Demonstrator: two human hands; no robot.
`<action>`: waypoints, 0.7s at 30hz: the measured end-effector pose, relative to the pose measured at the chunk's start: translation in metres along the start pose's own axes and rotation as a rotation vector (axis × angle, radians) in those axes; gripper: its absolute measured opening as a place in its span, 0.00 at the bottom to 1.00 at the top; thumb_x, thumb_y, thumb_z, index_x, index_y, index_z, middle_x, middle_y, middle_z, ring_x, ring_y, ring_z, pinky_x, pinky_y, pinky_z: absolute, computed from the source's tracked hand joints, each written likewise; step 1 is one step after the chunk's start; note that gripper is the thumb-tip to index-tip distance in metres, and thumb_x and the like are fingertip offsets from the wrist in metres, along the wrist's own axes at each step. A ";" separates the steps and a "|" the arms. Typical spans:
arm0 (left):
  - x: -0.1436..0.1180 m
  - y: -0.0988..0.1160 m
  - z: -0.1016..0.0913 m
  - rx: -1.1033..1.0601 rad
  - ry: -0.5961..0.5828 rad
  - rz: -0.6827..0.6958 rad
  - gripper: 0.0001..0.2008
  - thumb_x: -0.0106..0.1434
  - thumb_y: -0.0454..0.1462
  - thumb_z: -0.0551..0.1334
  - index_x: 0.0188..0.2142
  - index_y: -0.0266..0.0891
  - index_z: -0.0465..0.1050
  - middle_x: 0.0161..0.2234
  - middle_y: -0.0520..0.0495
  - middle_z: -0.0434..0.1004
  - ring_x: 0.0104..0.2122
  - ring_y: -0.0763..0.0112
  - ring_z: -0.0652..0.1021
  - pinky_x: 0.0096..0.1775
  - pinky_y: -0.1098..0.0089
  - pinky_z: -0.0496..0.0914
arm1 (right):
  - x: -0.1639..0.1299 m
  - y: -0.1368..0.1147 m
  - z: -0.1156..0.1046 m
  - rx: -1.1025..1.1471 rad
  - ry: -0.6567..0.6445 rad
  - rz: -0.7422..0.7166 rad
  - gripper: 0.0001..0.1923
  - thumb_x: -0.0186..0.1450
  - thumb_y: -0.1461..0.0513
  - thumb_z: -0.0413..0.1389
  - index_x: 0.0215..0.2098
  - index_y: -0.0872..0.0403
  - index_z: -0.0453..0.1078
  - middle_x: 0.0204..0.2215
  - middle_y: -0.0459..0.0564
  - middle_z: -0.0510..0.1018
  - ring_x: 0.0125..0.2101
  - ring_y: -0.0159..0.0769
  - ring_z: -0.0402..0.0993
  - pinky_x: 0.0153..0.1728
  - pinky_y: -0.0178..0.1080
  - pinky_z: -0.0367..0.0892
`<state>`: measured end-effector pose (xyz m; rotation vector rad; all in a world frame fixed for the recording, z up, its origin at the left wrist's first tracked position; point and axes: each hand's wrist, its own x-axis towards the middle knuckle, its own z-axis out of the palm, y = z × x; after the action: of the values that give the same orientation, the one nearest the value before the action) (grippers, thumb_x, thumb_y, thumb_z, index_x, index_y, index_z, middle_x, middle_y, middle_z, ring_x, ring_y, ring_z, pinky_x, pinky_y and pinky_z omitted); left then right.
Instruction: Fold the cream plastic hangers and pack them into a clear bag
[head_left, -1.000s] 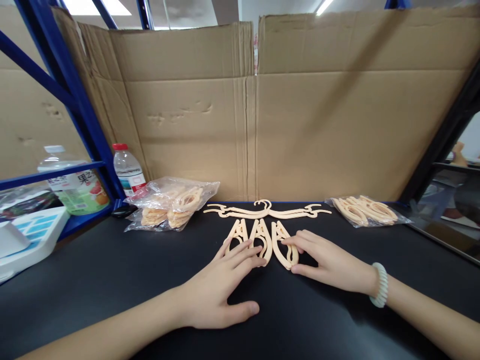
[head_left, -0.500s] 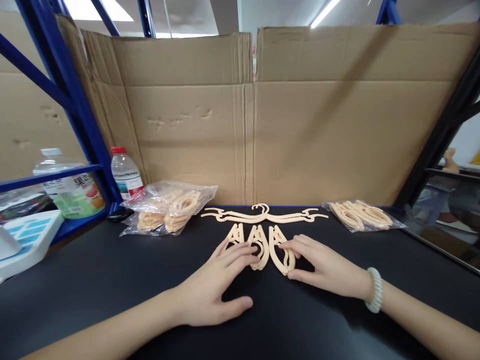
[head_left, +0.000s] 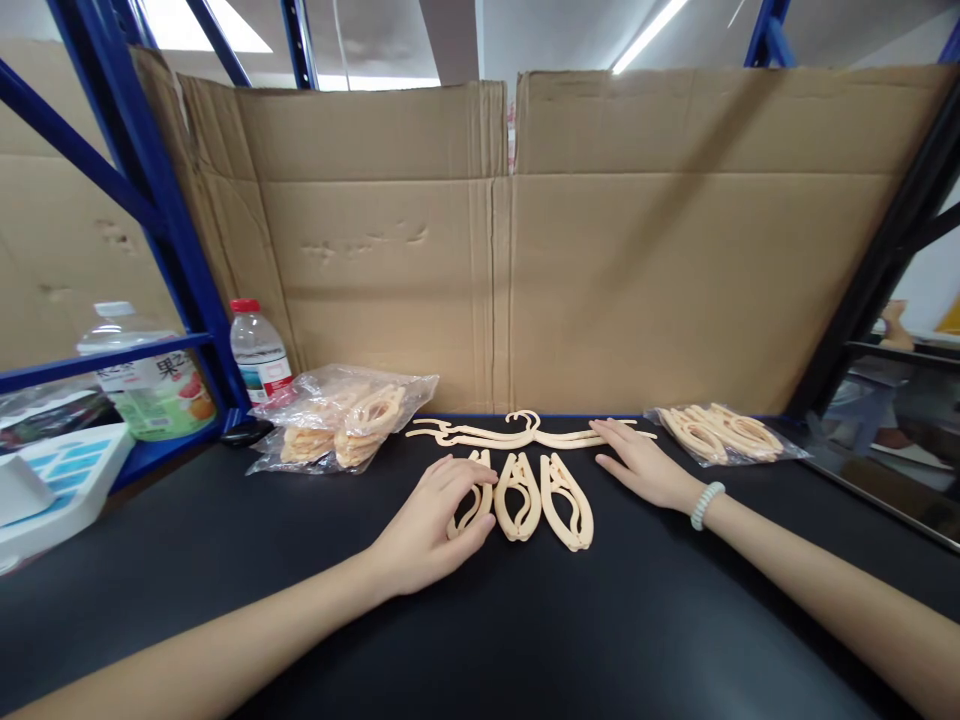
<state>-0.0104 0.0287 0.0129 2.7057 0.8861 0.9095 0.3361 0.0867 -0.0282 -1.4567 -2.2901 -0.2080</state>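
On the black bench, L hand [head_left: 427,520] curls over leftmost folded hanger [head_left: 469,497] (grip unclear), R hand [head_left: 637,462] flat, fingers spread.

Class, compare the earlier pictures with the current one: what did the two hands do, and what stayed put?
The right hand left the rightmost folded hanger and moved back to the open hanger. The left hand slid left onto the leftmost folded hanger. The bags and bottles stayed put.

Bright, even light from ceiling strip lights [head_left: 649,35] at top edge, slight glare there. Soft shadows on cardboard wall [head_left: 600,260]. Sharp focus overall; wide-angle bending at edges, esp. corners.
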 end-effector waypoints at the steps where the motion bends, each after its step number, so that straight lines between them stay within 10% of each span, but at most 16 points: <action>1: 0.000 0.000 0.000 -0.002 0.006 0.003 0.13 0.64 0.36 0.56 0.49 0.41 0.66 0.49 0.43 0.72 0.50 0.61 0.71 0.56 0.56 0.61 | 0.000 0.002 0.001 0.008 -0.017 0.000 0.25 0.69 0.56 0.43 0.61 0.59 0.57 0.58 0.61 0.64 0.61 0.51 0.55 0.59 0.56 0.55; 21: 0.000 0.002 0.001 -0.008 0.000 0.008 0.11 0.64 0.33 0.55 0.46 0.41 0.67 0.45 0.46 0.74 0.47 0.65 0.72 0.52 0.62 0.66 | 0.003 -0.013 -0.007 0.103 0.046 -0.070 0.10 0.69 0.60 0.46 0.41 0.53 0.68 0.39 0.54 0.71 0.41 0.43 0.69 0.45 0.49 0.67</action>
<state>-0.0092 0.0275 0.0127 2.7050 0.8702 0.9132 0.3253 0.0815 -0.0195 -1.3090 -2.2810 -0.1398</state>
